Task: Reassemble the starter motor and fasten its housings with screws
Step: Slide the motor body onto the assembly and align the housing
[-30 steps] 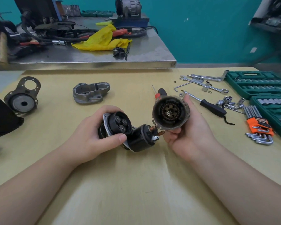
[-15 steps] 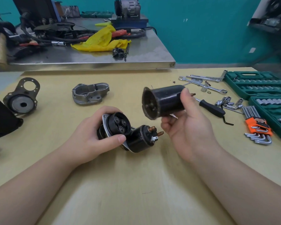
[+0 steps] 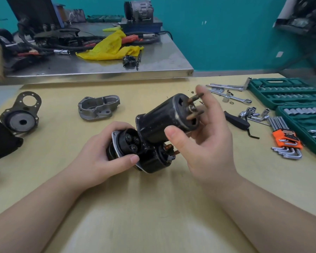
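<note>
My left hand (image 3: 100, 159) grips the starter's gear section (image 3: 130, 143), whose small planetary gears face up; the black solenoid (image 3: 153, 159) joined to it rests on the table. My right hand (image 3: 204, 141) holds the black cylindrical motor housing (image 3: 162, 121) between thumb and fingers, tilted, its open end down against the gear section. Rusty studs (image 3: 194, 106) stick out of the housing's far end. A grey cast end housing (image 3: 98, 107) lies on the table behind, and a black flanged end plate (image 3: 20, 115) lies at the left.
Green socket cases (image 3: 288, 92) stand at the right, with orange-held hex keys (image 3: 286, 141), loose sockets (image 3: 252, 113), wrenches (image 3: 230, 94) and a black-handled screwdriver (image 3: 235, 121) beside them. A steel bench (image 3: 153, 70) with a yellow rag (image 3: 111, 46) runs behind. A black part (image 3: 0, 141) sits at far left.
My right hand has turned the motor housing over and brought it down and left onto the gear section; its open end faced me before. The left hand has stayed put.
</note>
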The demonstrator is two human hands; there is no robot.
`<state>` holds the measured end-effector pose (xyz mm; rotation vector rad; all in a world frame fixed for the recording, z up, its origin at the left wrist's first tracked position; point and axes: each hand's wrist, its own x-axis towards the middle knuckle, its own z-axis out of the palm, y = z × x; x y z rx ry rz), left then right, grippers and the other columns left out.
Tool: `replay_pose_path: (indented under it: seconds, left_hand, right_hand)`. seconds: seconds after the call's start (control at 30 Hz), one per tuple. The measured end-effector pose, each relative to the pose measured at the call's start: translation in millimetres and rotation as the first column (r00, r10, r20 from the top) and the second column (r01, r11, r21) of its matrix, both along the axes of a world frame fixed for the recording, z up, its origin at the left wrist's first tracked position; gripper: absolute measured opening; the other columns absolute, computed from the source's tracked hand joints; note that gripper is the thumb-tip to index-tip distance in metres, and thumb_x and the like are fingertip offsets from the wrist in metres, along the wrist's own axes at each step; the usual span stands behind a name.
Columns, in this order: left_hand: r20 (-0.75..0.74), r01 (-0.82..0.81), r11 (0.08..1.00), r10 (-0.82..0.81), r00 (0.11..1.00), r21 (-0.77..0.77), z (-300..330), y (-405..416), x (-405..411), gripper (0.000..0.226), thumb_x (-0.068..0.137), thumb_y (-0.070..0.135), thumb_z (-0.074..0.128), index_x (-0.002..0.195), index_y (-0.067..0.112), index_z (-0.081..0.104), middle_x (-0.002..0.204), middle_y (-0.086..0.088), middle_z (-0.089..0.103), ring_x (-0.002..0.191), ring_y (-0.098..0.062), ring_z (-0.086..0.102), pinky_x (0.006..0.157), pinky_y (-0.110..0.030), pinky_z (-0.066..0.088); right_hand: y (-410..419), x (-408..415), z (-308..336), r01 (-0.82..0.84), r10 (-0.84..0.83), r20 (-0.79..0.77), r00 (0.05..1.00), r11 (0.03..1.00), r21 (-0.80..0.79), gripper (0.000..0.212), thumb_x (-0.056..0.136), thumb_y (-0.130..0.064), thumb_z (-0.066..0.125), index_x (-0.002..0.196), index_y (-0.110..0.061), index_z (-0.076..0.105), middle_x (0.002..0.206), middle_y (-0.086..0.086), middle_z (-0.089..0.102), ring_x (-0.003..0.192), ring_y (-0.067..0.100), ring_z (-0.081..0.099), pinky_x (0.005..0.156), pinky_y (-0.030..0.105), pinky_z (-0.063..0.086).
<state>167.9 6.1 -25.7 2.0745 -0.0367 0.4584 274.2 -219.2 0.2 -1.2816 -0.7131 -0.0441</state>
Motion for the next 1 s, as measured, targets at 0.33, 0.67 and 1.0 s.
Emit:
replay_pose_path:
  seconds: [0.33, 0.67, 1.0]
  left_hand:
    - [0.000, 0.007, 1.000, -0.007, 1.000, -0.028, 0.0, 0.3, 0.1, 0.053, 0.077, 0.050, 0.081, 0.125, 0.041, 0.060, 0.114, 0.005, 0.074, 0.100, -0.014, 0.073, 0.085, -0.022, 0.056]
    - [0.002, 0.001, 1.000, -0.001, 1.000, -0.026, -0.6, 0.3, 0.7, 0.053, 0.076, 0.051, 0.082, 0.124, 0.045, 0.060, 0.114, 0.008, 0.075, 0.099, -0.012, 0.073, 0.085, -0.023, 0.056]
    - [-0.002, -0.002, 1.000, 0.002, 1.000, 0.013, 1.4, 0.8, -0.4, 0.062, 0.076, 0.063, 0.080, 0.128, 0.036, 0.059, 0.117, 0.008, 0.072, 0.105, -0.016, 0.072, 0.086, -0.024, 0.056]
  right_hand:
    - [-2.5, -3.3, -4.4, 0.099, -0.075, 0.312, 0.947, 0.993, -0.062, 0.074, 0.087, -0.042, 0.083, 0.150, -0.028, 0.046, 0.139, -0.013, 0.062, 0.124, 0.023, 0.067, 0.099, 0.039, 0.057]
    - [-2.6, -3.4, -6.3, 0.092, -0.065, 0.257, 0.964, 0.991, -0.095, 0.073, 0.083, -0.040, 0.084, 0.147, -0.028, 0.051, 0.132, -0.005, 0.068, 0.118, 0.027, 0.069, 0.094, 0.047, 0.059]
    - [4.8, 7.8, 6.5, -0.118, 0.165, -0.561, 0.811, 0.986, 0.119, 0.060, 0.082, -0.041, 0.081, 0.122, -0.002, 0.059, 0.098, 0.014, 0.066, 0.061, 0.021, 0.060, 0.051, 0.030, 0.047]
